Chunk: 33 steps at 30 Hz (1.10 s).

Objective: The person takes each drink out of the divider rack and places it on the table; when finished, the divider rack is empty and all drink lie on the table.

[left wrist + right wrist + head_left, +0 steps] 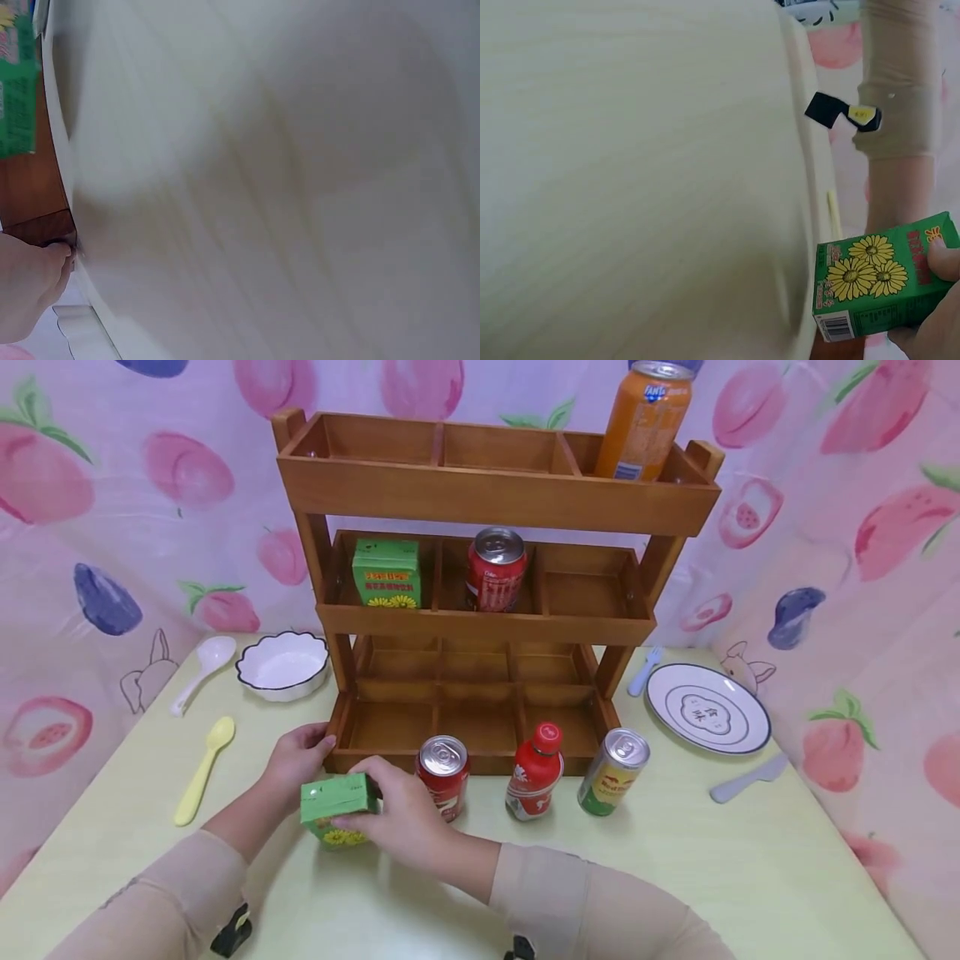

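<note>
My right hand (405, 814) grips a green drink carton (337, 802) printed with yellow daisies, thumb on the near side. The right wrist view shows the carton (877, 277) above the pale table, its barcode end turned toward the camera. With curled fingers, my left hand (296, 764) holds the front left corner of a three-tier wooden shelf (487, 493); the left wrist view has the hand (34, 281) at that wooden corner. Right of the carton stand a red can (444, 777), a red bottle (536, 777) and a Red Bull can (613, 772).
On the shelf are another green carton (387, 575), a Coke can (497, 570) and a Fanta can (647, 422). At left lie a white bowl (283, 667), a white spoon (206, 664) and a yellow spoon (204, 772); at right, a plate (708, 708), a fork (645, 671) and a knife (748, 778).
</note>
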Each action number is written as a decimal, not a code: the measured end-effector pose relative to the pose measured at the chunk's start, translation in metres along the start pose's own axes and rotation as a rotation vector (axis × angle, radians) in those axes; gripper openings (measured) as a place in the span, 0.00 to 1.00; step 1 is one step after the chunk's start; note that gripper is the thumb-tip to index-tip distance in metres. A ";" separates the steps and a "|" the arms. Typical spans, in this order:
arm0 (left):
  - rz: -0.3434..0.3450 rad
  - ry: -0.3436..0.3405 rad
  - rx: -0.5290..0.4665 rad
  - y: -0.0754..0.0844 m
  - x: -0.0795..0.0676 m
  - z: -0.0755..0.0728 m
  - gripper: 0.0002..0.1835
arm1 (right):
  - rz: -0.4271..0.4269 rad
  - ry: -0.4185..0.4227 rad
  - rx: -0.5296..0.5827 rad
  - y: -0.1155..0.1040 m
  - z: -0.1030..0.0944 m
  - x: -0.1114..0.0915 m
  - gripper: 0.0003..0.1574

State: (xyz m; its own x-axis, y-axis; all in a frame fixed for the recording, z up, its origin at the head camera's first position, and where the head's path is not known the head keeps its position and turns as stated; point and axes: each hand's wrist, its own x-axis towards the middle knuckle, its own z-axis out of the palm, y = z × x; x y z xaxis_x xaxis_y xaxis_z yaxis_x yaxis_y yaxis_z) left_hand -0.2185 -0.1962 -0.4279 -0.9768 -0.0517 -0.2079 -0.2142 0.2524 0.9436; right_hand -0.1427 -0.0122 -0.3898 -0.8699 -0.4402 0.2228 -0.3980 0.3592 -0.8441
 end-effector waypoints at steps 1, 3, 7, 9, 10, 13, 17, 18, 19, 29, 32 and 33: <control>-0.003 -0.001 -0.017 0.000 -0.001 0.001 0.25 | 0.012 0.005 -0.007 0.002 0.001 0.001 0.25; -0.003 -0.003 -0.042 0.001 -0.002 0.003 0.25 | 0.036 0.018 -0.026 0.005 0.002 0.003 0.25; 0.011 -0.009 -0.089 0.002 -0.003 0.006 0.25 | 0.094 0.044 -0.058 0.011 0.003 0.006 0.25; 0.019 -0.010 -0.105 0.003 -0.003 0.008 0.24 | 0.129 0.050 -0.082 0.012 0.002 0.007 0.26; 0.021 -0.010 -0.110 0.003 -0.002 0.008 0.24 | 0.146 0.050 -0.095 0.012 0.002 0.007 0.26; 0.023 -0.004 -0.103 0.004 -0.002 0.010 0.24 | 0.192 0.035 -0.153 0.009 -0.001 0.008 0.34; 0.015 0.003 -0.086 0.004 -0.002 0.010 0.24 | 0.184 -0.009 -0.215 -0.005 -0.013 0.003 0.46; 0.012 0.003 -0.090 0.004 -0.002 0.010 0.24 | 0.158 -0.023 -0.215 -0.011 -0.020 0.001 0.48; 0.011 0.004 -0.091 0.003 -0.002 0.010 0.24 | 0.144 -0.034 -0.202 -0.019 -0.028 -0.001 0.49; 0.013 0.002 -0.079 -0.001 0.001 0.006 0.25 | -0.214 0.350 -0.288 -0.082 -0.158 0.015 0.48; 0.023 0.006 -0.065 -0.003 0.001 0.004 0.25 | -0.239 0.456 -0.438 -0.078 -0.184 0.028 0.50; 0.024 0.008 -0.060 -0.003 0.001 0.003 0.25 | -0.232 0.469 -0.477 -0.075 -0.190 0.033 0.52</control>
State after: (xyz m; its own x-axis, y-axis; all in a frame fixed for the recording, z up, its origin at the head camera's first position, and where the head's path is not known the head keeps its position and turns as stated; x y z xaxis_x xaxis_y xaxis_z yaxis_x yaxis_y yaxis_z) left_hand -0.2187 -0.1943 -0.4320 -0.9815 -0.0540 -0.1836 -0.1906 0.1948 0.9621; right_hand -0.1972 0.1026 -0.2266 -0.7380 -0.1870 0.6483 -0.5796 0.6678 -0.4671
